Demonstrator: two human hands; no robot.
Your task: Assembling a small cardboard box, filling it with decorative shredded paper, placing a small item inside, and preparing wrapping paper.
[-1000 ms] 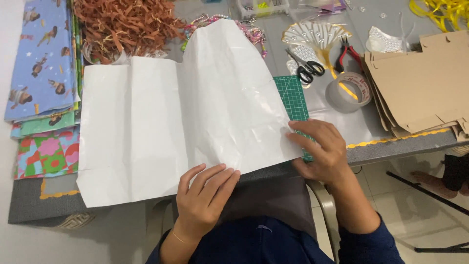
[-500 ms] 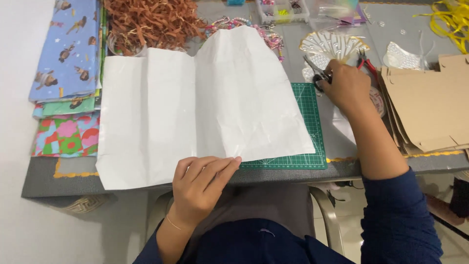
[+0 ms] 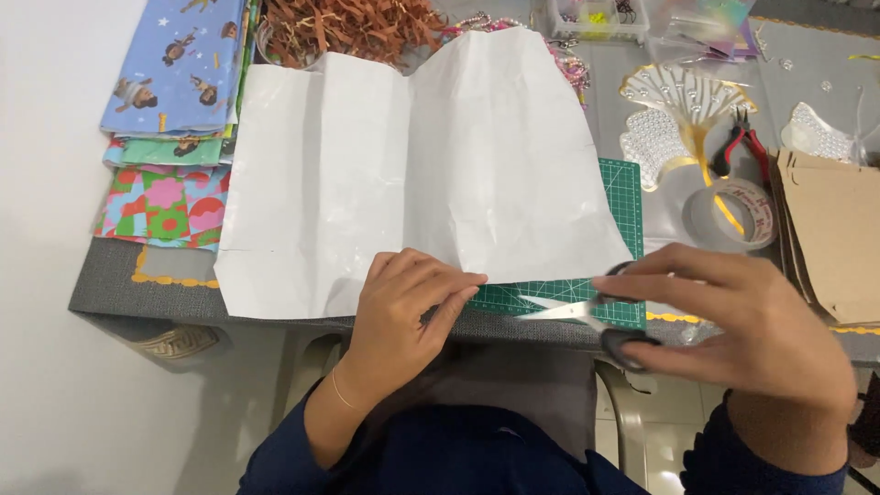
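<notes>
While on paper (image 3: 403,174), left hand (image 3: 403,312)

Surface: grey felt-covered table (image 3: 119,291) with yellow scalloped trim.
Centre: large creased white paper sheet (image 3: 412,174) over a green gridded cutting mat (image 3: 626,197).
Left: stacked patterned wrapping papers (image 3: 174,92).
Right: clear tape roll (image 3: 733,213), red-handled pliers (image 3: 741,147), flat brown cardboard pieces (image 3: 836,234).
Back: shredded brown paper filler (image 3: 353,23).

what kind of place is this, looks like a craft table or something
Probably a home craft or gift-wrapping table: a green cutting mat, a tape roll, patterned paper sheets, and scissors in the right hand.
</notes>
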